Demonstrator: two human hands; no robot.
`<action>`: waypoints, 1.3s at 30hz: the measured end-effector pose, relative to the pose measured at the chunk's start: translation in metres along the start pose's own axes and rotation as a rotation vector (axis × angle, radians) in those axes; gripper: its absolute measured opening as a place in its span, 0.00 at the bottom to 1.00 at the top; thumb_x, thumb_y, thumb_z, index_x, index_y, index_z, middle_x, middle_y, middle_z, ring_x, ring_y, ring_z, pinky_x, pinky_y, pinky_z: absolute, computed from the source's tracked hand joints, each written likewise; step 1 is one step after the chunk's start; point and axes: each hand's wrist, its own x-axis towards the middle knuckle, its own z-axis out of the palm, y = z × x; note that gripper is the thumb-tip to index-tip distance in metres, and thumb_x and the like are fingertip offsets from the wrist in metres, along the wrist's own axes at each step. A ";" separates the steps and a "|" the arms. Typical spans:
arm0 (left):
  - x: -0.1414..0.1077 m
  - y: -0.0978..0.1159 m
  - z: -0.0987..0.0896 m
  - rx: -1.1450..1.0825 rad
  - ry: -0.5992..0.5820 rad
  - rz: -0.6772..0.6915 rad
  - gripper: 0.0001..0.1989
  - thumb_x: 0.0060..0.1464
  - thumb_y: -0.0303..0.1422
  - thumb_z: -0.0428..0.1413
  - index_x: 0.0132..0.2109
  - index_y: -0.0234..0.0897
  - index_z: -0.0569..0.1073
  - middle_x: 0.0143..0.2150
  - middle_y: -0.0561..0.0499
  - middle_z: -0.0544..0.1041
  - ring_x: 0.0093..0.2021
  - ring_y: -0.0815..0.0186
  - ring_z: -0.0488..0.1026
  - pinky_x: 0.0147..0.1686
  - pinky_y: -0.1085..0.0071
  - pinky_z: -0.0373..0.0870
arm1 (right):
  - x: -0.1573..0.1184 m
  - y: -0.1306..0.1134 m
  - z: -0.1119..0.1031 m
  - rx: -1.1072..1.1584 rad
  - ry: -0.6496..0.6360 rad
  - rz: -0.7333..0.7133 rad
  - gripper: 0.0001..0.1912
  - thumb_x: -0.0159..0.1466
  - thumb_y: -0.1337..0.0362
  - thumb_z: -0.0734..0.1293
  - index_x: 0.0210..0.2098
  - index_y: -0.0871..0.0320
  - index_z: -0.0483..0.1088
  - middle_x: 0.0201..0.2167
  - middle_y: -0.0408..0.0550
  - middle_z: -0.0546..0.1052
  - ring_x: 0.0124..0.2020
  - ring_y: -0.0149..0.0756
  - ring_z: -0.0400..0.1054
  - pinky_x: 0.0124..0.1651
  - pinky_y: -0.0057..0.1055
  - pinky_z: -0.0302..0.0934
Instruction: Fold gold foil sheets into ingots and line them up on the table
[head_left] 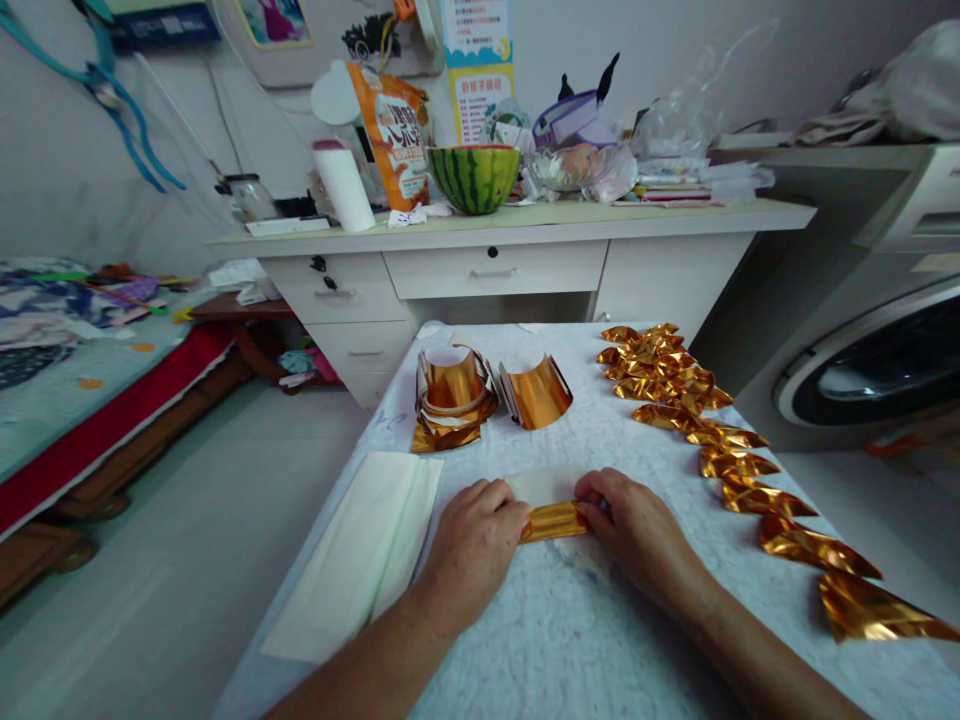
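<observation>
Between my two hands lies a strip of gold foil [555, 521], with a pale sheet [546, 485] showing just behind it. My left hand [481, 540] grips the strip's left end, fingers closed. At its right end my right hand [626, 520] pinches the foil between thumb and fingers. Beyond them stand a stack of curved gold sheets [454, 390] and a smaller curved gold piece [538, 393]. Pale papers [352, 555] lie left of my left hand. Along the right side runs a row of twisted gold foil pieces [739, 462].
The cloth-covered table [510, 640] reaches toward a white desk [495, 270] holding a watermelon half [474, 178], an orange bag [391, 135] and plastic bags. A washing machine [862, 300] stands right, a bed [90, 390] left.
</observation>
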 end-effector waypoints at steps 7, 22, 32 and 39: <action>-0.005 0.002 -0.003 -0.003 -0.008 -0.055 0.06 0.59 0.27 0.56 0.43 0.40 0.74 0.40 0.52 0.73 0.42 0.62 0.68 0.43 0.64 0.66 | 0.000 -0.001 -0.001 -0.013 -0.007 -0.003 0.07 0.62 0.68 0.62 0.35 0.55 0.73 0.32 0.45 0.76 0.32 0.35 0.69 0.34 0.28 0.55; 0.002 -0.005 0.004 -0.150 0.127 -0.429 0.10 0.43 0.32 0.66 0.35 0.42 0.75 0.42 0.52 0.71 0.47 0.57 0.65 0.49 0.61 0.60 | -0.001 -0.004 -0.002 -0.040 -0.023 0.018 0.07 0.62 0.69 0.62 0.36 0.55 0.72 0.33 0.45 0.76 0.32 0.36 0.70 0.34 0.28 0.55; 0.004 -0.004 0.002 -0.218 0.122 -0.443 0.10 0.43 0.29 0.65 0.35 0.42 0.74 0.42 0.53 0.72 0.47 0.56 0.64 0.48 0.59 0.58 | -0.001 -0.003 -0.002 -0.037 -0.021 0.012 0.08 0.63 0.69 0.61 0.36 0.55 0.72 0.33 0.45 0.76 0.32 0.35 0.69 0.35 0.29 0.55; 0.004 -0.004 0.002 -0.201 0.152 -0.430 0.14 0.43 0.28 0.64 0.37 0.41 0.70 0.40 0.53 0.72 0.47 0.56 0.64 0.48 0.59 0.59 | -0.001 -0.004 -0.004 -0.036 -0.030 0.018 0.08 0.63 0.69 0.61 0.35 0.55 0.73 0.34 0.45 0.77 0.33 0.36 0.69 0.35 0.29 0.55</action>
